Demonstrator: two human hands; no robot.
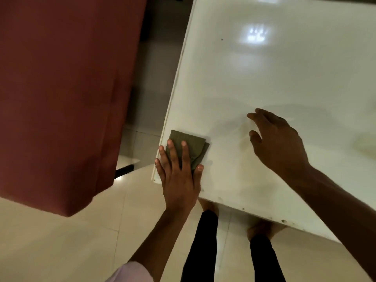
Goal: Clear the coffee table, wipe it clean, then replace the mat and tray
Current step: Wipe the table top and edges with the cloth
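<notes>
A glossy white coffee table (284, 68) fills the upper right of the view, its near-left corner toward me. A folded olive-green cloth (193, 144) lies flat on that corner. My left hand (179, 174) presses on the cloth with straight, spread fingers. My right hand (278, 143) hovers just above the tabletop to the right of the cloth, fingers relaxed and holding nothing. No mat or tray shows in view.
A dark red sofa (61, 88) stands close on the left, with a narrow strip of tiled floor (150, 88) between it and the table. My legs (203, 251) and bare feet stand at the table's near edge. Small chips mark that edge.
</notes>
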